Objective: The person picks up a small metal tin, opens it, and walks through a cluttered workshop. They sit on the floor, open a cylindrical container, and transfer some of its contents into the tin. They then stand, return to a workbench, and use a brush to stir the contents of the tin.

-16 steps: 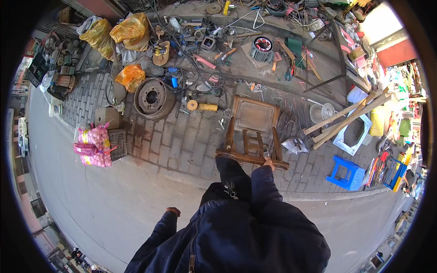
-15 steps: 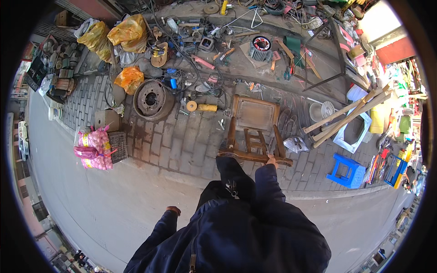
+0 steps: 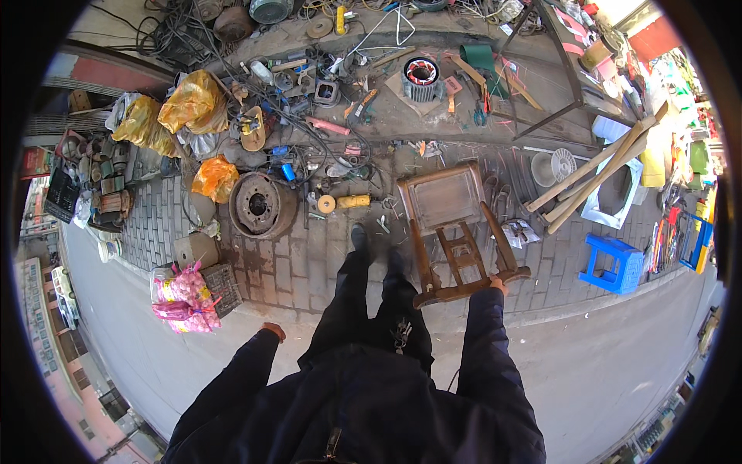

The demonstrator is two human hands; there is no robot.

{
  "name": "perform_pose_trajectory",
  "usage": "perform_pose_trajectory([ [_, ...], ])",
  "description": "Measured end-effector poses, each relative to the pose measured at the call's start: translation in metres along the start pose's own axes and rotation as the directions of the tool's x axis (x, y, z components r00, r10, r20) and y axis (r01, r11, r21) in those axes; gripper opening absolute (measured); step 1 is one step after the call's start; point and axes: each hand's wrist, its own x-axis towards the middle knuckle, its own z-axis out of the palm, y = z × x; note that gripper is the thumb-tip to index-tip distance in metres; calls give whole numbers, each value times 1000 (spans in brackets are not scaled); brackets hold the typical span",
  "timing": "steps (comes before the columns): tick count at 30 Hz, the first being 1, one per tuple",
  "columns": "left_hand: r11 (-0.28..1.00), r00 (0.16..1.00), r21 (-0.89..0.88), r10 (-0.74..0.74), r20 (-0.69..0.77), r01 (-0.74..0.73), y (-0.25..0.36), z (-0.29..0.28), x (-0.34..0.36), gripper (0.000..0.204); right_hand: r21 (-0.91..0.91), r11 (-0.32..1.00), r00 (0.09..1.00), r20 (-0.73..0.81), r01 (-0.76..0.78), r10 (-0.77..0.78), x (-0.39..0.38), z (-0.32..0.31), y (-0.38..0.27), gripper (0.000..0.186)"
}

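Note:
A worn brown wooden chair [image 3: 464, 249] stands right of my legs, its worn seat on the far side and its slatted back toward me. My right hand [image 3: 498, 285] grips the right end of the chair's top rail. Away from any object, my left hand [image 3: 273, 331] hangs low at my left side with its fingers curled in and nothing visible in it. Ahead of my feet lies a yellow cylinder-shaped thing [image 3: 354, 201], near a rusty wheel rim [image 3: 263, 205].
An electric motor stator [image 3: 420, 79] sits on cardboard farther off. To the right are long wooden poles [image 3: 595, 174] and a blue plastic stool [image 3: 612, 263]. Pink bags [image 3: 187, 300] lie at left by the kerb. Tools and cables litter the far pavement.
My legs have come into fuller view, one foot forward on the paving. The chair has turned slightly and shifted right in view, with my right hand still on its rail.

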Motion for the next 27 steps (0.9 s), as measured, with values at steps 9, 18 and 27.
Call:
perform_pose_trajectory([
  [9,951,946,-50,299,-125,-307,-51,-120,40,17,-21,993,992,-57,-113,112,-6,3,31,50],
  [18,-247,990,-961,27,-135,-124,-71,-220,80,31,-727,-510,876,465,460,128,-206,18,-77,39],
  [27,535,753,-712,-195,-629,-456,-56,-303,50,18,-557,-592,765,621,582,168,-217,57,-79,39],
])
